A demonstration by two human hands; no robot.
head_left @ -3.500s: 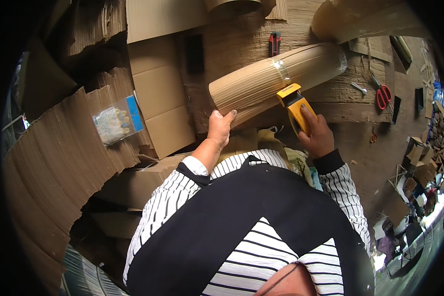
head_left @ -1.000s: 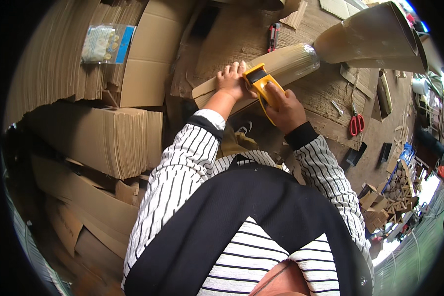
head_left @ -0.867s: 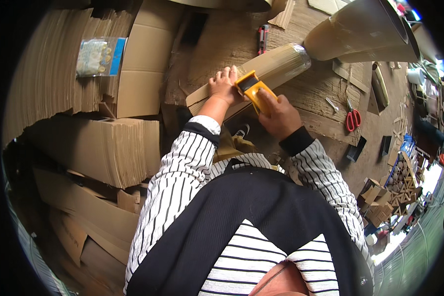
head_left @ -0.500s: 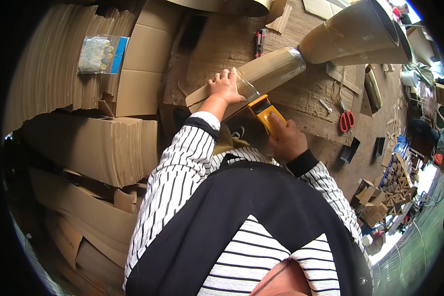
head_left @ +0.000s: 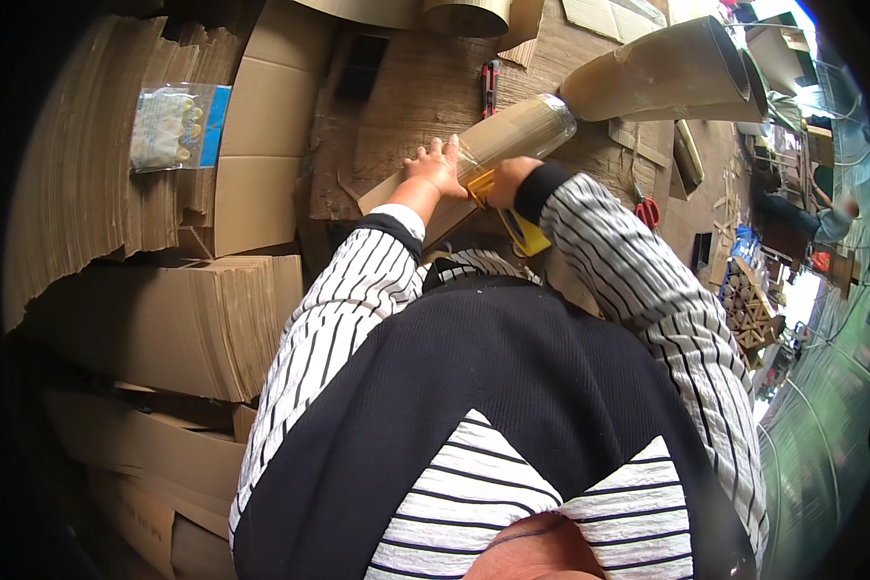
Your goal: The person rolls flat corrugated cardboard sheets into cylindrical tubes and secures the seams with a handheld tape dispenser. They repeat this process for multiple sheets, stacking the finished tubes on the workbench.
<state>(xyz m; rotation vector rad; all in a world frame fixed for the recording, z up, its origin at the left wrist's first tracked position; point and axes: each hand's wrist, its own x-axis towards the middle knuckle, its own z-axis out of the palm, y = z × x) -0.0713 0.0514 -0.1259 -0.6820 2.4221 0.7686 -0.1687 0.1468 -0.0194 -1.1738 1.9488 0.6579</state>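
Observation:
A long bundle of folded cardboard lies slantwise on the wooden table, clear tape around its far end. My left hand lies on the bundle's near part with its fingers spread. Close beside it, my right hand is closed around a yellow tape dispenser at the bundle's near edge. The dispenser's head is close to my left thumb, and my right hand and sleeve cover part of the tool. Whether tape runs from it to the cardboard is hard to see.
A red and black utility knife lies beyond the bundle. Curved cardboard sheets touch its far end. Red-handled scissors lie to the right. Tall cardboard stacks and a bag of gloves fill the left. Another person is far right.
My right hand has moved up and over to the bundle's edge near my left hand, turning the tape dispenser. My left hand stays on the cardboard. The whole view has shifted slightly.

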